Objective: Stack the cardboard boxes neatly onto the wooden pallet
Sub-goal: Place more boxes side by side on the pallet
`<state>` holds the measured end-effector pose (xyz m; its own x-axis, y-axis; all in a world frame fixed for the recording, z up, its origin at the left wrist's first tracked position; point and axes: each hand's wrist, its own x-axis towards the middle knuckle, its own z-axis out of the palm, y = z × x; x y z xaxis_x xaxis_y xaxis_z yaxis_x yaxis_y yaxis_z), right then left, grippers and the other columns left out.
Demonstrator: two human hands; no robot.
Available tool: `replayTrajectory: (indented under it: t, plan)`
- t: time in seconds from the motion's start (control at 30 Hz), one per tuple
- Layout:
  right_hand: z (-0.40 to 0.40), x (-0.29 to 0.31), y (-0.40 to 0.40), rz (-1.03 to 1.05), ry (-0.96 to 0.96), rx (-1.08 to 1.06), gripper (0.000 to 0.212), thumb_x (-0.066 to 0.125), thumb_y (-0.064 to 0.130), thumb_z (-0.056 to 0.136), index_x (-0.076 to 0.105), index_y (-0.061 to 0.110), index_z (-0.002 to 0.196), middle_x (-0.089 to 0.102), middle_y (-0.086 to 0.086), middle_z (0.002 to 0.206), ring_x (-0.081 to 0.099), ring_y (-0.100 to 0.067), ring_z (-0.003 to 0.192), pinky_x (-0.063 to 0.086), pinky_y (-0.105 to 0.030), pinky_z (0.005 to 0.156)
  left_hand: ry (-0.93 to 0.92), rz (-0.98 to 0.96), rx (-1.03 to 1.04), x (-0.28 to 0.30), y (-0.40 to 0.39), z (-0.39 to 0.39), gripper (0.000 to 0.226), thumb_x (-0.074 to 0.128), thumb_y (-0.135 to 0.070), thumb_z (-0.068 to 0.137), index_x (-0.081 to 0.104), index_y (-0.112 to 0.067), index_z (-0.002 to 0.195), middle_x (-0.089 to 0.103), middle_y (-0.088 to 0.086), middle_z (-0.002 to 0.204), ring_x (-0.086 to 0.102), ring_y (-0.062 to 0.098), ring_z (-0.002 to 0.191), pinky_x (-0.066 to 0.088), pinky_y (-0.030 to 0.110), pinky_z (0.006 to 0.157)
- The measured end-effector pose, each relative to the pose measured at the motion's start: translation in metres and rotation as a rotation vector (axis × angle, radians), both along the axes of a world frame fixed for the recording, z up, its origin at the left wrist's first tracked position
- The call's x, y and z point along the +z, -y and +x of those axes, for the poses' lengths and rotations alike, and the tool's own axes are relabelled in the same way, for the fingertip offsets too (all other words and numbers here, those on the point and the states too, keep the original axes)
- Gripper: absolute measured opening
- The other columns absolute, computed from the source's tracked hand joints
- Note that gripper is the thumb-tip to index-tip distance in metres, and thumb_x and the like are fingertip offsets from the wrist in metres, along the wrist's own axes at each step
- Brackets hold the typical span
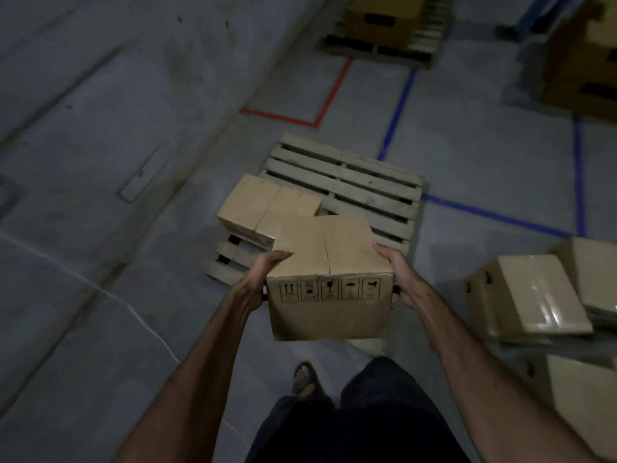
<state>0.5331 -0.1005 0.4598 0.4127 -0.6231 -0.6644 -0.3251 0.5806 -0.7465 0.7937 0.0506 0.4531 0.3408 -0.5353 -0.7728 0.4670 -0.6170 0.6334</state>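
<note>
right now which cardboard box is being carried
The box with handling symbols, held between the left hand and right hand; the others rest on pallets or floor.

Dim and bluish overall, soft with motion blur, bent at wide-angle edges, glare on taped boxes (531,292) at right.

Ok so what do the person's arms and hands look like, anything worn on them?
Both arms are bare from the frame's lower edge to the wrists: no sleeves show, and no gloves. The left hand and right hand show no watch, band or ring, though the dim light and blur could hide small items. The forearms are lean. Lower down, dark trousers and a sandal show.
</note>
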Motion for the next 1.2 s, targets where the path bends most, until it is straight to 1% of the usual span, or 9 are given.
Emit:
replayTrajectory:
  t: [0.1,0.2,0.37,0.43,0.53,0.67,0.8,1.03,1.2]
  plan:
    - [-0.006,-0.004,0.01,-0.037,-0.047,-0.057,0.057,0.055,0.064,0.09,0.076,0.02,0.118,0.079,-0.007,0.106,0.071,-0.031,0.106,0.05,-0.046,0.102,-0.01,0.006,-0.096,-0.003,0.03,0.005,0.059,0.082,-0.055,0.066,0.079,-0.023,0.115,0.073,0.01,0.126,0.066,0.037,0.112,0.047,0.044,0.09]
    - [-0.011,-0.007,0.024,-0.052,-0.067,-0.079,0.064,0.055,0.069,0.084,0.074,0.021,0.122,0.078,-0.004,0.112,0.069,-0.031,0.113,0.043,-0.054,0.113,0.014,0.027,-0.183,-0.019,0.061,0.013,0.072,0.088,-0.059,0.059,0.077,-0.022,0.119,0.072,0.012,0.128,0.064,0.042,0.12,0.048,0.054,0.104]
    - [-0.013,-0.011,0.051,-0.033,-0.064,-0.135,0.044,0.055,0.054,0.1,0.075,0.017,0.114,0.079,-0.006,0.105,0.073,-0.028,0.102,0.052,-0.039,0.089,-0.014,0.015,-0.258,-0.009,0.1,0.006,0.052,0.081,-0.037,0.073,0.067,-0.011,0.116,0.068,0.026,0.126,0.065,0.041,0.11,0.052,0.047,0.088]
    - [-0.011,-0.018,0.063,-0.013,-0.066,-0.161,0.04,0.056,0.049,0.101,0.075,0.015,0.112,0.079,-0.007,0.106,0.073,-0.026,0.098,0.052,-0.035,0.081,-0.004,-0.001,-0.256,-0.014,0.115,0.005,0.052,0.078,-0.029,0.073,0.064,-0.017,0.121,0.068,0.023,0.124,0.064,0.04,0.114,0.055,0.052,0.095]
    - [-0.006,-0.038,0.082,-0.011,-0.061,-0.176,0.04,0.057,0.048,0.101,0.072,0.014,0.117,0.078,-0.008,0.111,0.073,-0.028,0.101,0.055,-0.041,0.092,0.024,-0.034,-0.306,-0.03,0.142,0.009,0.062,0.079,-0.026,0.07,0.062,-0.021,0.129,0.066,0.018,0.128,0.062,0.041,0.118,0.051,0.061,0.104]
    - [0.004,-0.078,0.108,-0.01,-0.053,-0.233,0.042,0.06,0.047,0.1,0.07,0.015,0.125,0.076,-0.006,0.117,0.071,-0.028,0.106,0.055,-0.039,0.089,0.064,-0.006,-0.328,-0.062,0.172,0.015,0.057,0.072,-0.01,0.079,0.057,-0.03,0.13,0.064,0.008,0.125,0.059,0.033,0.114,0.052,0.051,0.089]
    - [0.024,-0.122,0.126,-0.02,-0.05,-0.305,0.057,0.071,0.055,0.081,0.072,0.02,0.127,0.076,0.0,0.12,0.07,-0.026,0.114,0.051,-0.051,0.107,0.054,0.008,-0.385,-0.1,0.196,0.03,0.057,0.064,0.003,0.086,0.053,-0.038,0.123,0.06,0.006,0.125,0.057,0.029,0.111,0.05,0.05,0.083]
    - [0.063,-0.209,0.16,-0.095,-0.111,-0.372,0.058,0.07,0.051,0.087,0.067,0.02,0.136,0.073,0.006,0.126,0.066,-0.02,0.119,0.051,-0.038,0.099,0.053,-0.013,-0.48,-0.182,0.25,0.071,0.066,0.062,0.007,0.09,0.042,-0.034,0.138,0.055,-0.001,0.124,0.056,0.023,0.11,0.052,0.044,0.079]
    - [0.083,-0.293,0.189,-0.09,-0.136,-0.382,0.083,0.072,0.071,0.067,0.067,0.024,0.135,0.074,0.005,0.124,0.068,-0.022,0.115,0.051,-0.05,0.106,0.139,-0.052,-0.479,-0.259,0.287,0.093,0.071,0.064,0.012,0.088,0.045,-0.035,0.138,0.061,-0.001,0.117,0.058,0.02,0.106,0.052,0.04,0.075]
